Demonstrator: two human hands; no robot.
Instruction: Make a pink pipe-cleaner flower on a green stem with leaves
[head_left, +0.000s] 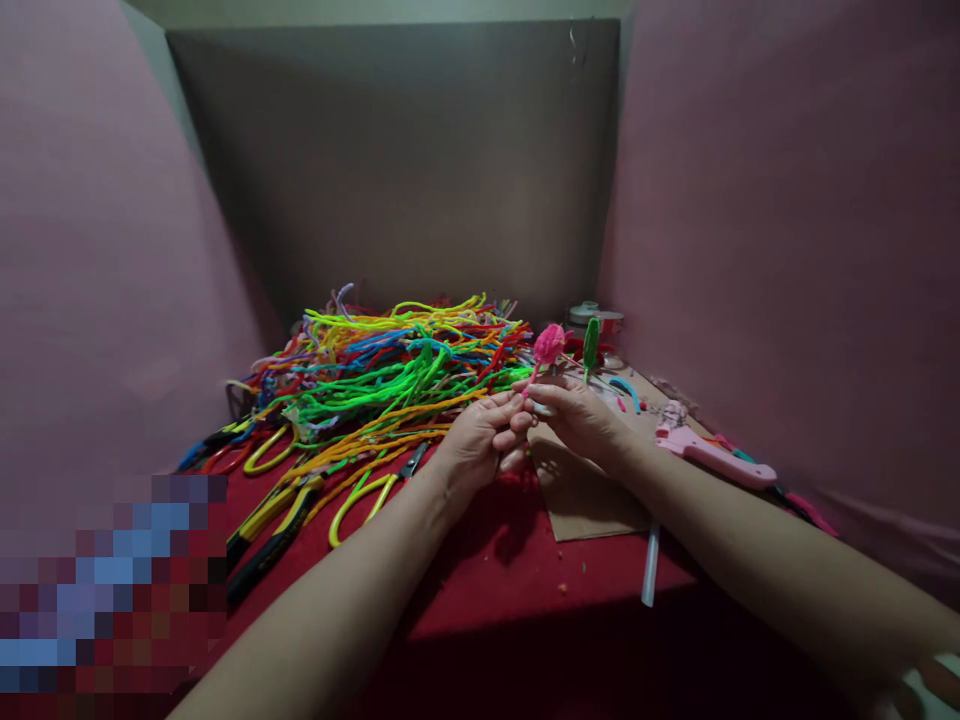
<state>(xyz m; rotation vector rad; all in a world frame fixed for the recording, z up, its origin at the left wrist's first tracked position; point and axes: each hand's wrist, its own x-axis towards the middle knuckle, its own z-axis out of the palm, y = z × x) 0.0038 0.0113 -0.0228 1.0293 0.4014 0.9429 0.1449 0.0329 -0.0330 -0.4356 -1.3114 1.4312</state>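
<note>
Head view, forward and down onto a red cloth-covered table [510, 590]. Pink walls at 9 and 3 o'clock, grey board at 12.

Dead centre: left hand [471, 448] curled narrow, fingertips pinched on the lower stem of a pink fuzzy pipe-cleaner flower [549, 343]. Right hand [581, 418] touching it from 3 o'clock, likewise closed to a tight pinch on the same stem. Flower head upright, just above the knuckles at 12 o'clock. Just beside it at 1 o'clock: green pipe-cleaner leaf [591, 343], upright; held or free-standing, cannot tell.

From the hands, 10 to 11 o'clock: big tangled heap of multicoloured pipe cleaners [390, 360]. At 8 o'clock: yellow-and-black-handled pliers [270, 520]. At 5 o'clock, under the right wrist: flat brown cardboard sheet [592, 500]; further out, clear glue stick [650, 565]. At 3 o'clock: pink plastic glue gun [712, 457], nozzle near the right forearm.

Risks, as judged:
- Could kink the thin stem with too hard a twist between two such close pinches.
- Could drop the flower into the heap with any slackening of the fingertips, and lose it among like colours.
- Could singe the forearm on the nozzle, if hot; no telling from here.
</note>
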